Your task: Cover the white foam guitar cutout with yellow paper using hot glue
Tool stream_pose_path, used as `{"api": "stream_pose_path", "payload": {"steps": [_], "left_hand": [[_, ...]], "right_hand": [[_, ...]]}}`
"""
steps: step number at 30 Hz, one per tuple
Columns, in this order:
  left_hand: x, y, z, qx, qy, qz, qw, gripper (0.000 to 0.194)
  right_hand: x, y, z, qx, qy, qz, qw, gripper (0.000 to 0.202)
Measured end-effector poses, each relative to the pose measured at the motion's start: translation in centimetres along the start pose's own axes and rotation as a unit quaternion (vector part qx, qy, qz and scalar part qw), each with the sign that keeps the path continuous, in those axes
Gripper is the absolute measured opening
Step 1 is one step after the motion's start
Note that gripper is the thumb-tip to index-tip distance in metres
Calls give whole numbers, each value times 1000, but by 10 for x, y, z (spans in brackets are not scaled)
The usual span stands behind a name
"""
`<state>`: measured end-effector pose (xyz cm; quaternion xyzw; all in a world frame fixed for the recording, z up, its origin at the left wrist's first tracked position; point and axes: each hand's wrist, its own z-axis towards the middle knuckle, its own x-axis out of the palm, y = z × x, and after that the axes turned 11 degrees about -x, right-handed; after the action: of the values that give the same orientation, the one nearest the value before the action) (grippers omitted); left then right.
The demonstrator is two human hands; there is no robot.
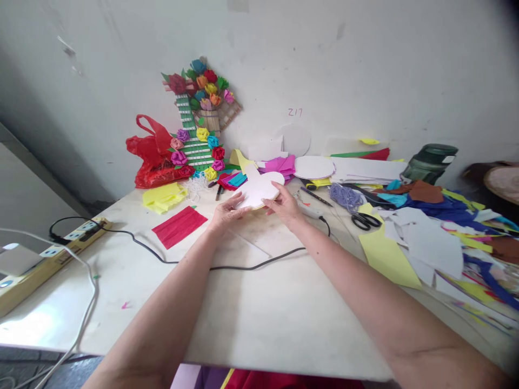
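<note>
A white card cutout (258, 190) with a rounded, lobed body and a narrow neck is held above the table between both hands. My left hand (229, 212) grips its left lower edge, fingers closed on the rim. At its right edge, my right hand (286, 207) pinches it with the thumb on top and part of the fingers hidden underneath. A red crepe paper piece (179, 227) lies left of my left hand. Just right of my right hand is a white glue gun (310, 210), partly hidden, with a black cord (259, 266) crossing the table below my hands.
Behind stand a green-striped flower decoration (197, 147) and a red plastic bag (152, 156). A power strip (67, 246) sits at left. On the right are purple yarn (345, 198), black scissors (366, 221), yellow paper (383, 254), a dark green bottle (430, 163) and heaped scraps (458, 210).
</note>
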<state>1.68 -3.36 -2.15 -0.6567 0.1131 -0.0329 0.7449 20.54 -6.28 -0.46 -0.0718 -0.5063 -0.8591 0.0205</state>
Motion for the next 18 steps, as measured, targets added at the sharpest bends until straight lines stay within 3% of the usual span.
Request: {"api": "stream_pose_path", "payload": {"steps": [10, 14, 18], "left_hand": [[6, -5, -5, -49, 52, -52, 996, 58], [9, -6, -3, -15, 37, -82, 996, 52], [9, -6, 1, 53, -21, -68, 996, 47]], "right_hand": [[0, -3, -2, -44, 21, -29, 998, 59], [1, -6, -2, -53, 35, -29, 998, 59], [0, -6, -3, -45, 36, -35, 998, 58]]}}
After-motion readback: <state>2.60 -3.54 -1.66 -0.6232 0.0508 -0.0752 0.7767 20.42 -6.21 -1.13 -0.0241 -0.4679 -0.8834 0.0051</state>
